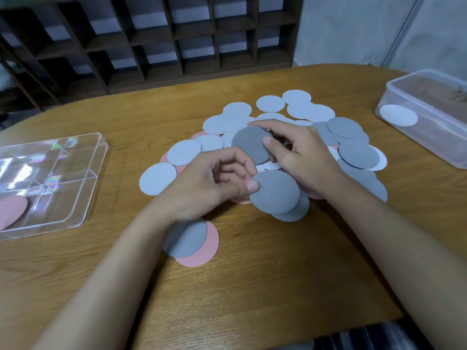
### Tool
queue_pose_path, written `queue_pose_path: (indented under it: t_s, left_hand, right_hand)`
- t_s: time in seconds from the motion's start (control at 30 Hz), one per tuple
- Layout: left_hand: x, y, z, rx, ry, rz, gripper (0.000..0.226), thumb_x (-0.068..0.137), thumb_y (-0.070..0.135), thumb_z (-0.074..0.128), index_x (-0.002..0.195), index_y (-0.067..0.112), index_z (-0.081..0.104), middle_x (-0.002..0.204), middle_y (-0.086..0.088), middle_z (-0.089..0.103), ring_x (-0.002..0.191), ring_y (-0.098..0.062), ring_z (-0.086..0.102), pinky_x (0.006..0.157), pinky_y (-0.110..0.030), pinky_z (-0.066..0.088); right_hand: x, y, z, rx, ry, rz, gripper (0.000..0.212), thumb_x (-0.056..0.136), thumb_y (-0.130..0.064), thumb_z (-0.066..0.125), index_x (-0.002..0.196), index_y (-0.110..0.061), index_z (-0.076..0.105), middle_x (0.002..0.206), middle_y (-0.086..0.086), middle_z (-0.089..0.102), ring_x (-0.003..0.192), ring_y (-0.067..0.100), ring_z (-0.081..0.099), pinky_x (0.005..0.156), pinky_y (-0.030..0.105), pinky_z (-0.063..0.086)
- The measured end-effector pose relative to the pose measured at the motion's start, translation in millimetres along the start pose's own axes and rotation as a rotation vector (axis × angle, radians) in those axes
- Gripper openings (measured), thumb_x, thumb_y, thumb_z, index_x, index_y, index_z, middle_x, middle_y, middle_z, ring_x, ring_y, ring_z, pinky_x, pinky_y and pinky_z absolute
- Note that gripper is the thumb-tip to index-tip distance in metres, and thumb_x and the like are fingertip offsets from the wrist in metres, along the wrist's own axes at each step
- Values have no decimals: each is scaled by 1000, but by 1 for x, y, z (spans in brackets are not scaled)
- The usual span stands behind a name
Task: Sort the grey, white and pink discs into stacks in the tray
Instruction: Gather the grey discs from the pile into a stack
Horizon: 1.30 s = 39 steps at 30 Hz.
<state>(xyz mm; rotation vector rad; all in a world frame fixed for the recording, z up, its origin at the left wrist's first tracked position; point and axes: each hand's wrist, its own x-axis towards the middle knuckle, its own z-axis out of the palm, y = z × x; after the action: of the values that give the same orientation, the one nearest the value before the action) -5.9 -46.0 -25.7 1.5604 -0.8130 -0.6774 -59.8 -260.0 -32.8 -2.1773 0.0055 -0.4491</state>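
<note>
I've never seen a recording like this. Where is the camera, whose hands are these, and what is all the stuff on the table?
There is no machine here: a person wears a wide-angle camera on the head, looking down at their own bare hands. On the wooden table lies a loose pile of flat round discs in grey, white and pink. The left hand pinches a grey disc by its edge. The right hand holds another grey disc above the pile. At the left stands a clear tray with compartments, holding a pink disc so far. At the right is a plastic box with a white disc in it.
</note>
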Motion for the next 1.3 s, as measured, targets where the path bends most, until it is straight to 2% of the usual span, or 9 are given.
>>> queue_pose_path:
  t_s: [0.13, 0.23, 0.4, 0.57, 0.7, 0.87, 1.03, 1.13, 1.3]
  left_hand:
    - [1, 1, -6, 21, 141, 76, 14, 91, 6, 75, 99, 11, 65, 86, -3, 66, 79, -18, 62, 77, -24, 56]
    - [2, 3, -6, 8, 271, 81, 14, 94, -1, 72, 99, 9, 63, 84, -5, 64, 71, -10, 62, 69, -19, 53]
    - [4, 4, -6, 19, 528, 52, 13, 94, 5, 74, 104, 4, 64, 83, -8, 70, 65, -11, 68, 65, -19, 54]
    - [6, -1, -1, 79, 661, 32, 16, 92, 12, 79, 102, 6, 67, 93, -3, 76, 71, -16, 76, 62, -22, 55]
    - [7, -6, 1, 91, 683, 54, 17, 90, 10, 80, 98, 6, 66, 90, -9, 78, 75, -31, 77, 77, -46, 65]
    - [6, -6, 3, 204, 671, 84, 18, 87, 8, 82, 95, 10, 66, 82, -12, 73, 78, -35, 72, 79, -49, 63]
    - [4, -8, 14, 469, 672, 175, 22, 87, 16, 83, 100, 17, 65, 99, 6, 68, 79, -9, 68, 68, -25, 56]
    - [2, -6, 19, 659, 584, 294, 28, 84, 22, 86, 105, 17, 68, 109, 5, 62, 91, 1, 63, 75, -8, 42]
    - [1, -12, 29, 797, 143, 351, 38, 81, 46, 88, 107, 22, 75, 112, 9, 70, 108, -15, 63, 94, -35, 50]
  right_hand:
    - [0, 2, 0, 71, -26, 9, 34, 104, -22, 51, 133, -26, 67, 122, -13, 70, 111, 14, 64, 91, 50, 56]
    - [-1, 1, 1, 252, -42, 94, 30, 106, -20, 52, 129, -28, 70, 125, -10, 68, 118, 20, 64, 79, 51, 63]
    - [2, 3, 1, 280, -18, 86, 35, 106, -12, 49, 128, -28, 72, 96, -4, 71, 81, 15, 62, 71, 29, 51]
    - [1, 2, 4, 290, -62, 108, 38, 107, -13, 46, 134, -28, 68, 98, 3, 70, 78, 20, 60, 68, 34, 51]
    - [2, 0, 3, 291, -91, 122, 39, 108, -18, 41, 137, -28, 66, 97, 21, 67, 77, 26, 59, 72, 34, 54]
    - [-3, -7, 3, 185, -127, 72, 38, 107, -26, 49, 144, -31, 57, 94, 11, 64, 80, 21, 63, 72, 44, 64]
    - [-3, -5, 2, -50, -103, -9, 34, 108, -23, 49, 140, -32, 58, 115, -8, 68, 101, 13, 63, 79, 41, 57]
    - [0, -2, -1, -91, -12, -11, 31, 107, -21, 48, 134, -30, 61, 116, -11, 67, 102, 10, 60, 83, 35, 51]
    - [3, 2, -1, -12, 145, 52, 29, 104, -17, 50, 126, -29, 65, 100, 2, 71, 88, 22, 61, 83, 39, 50]
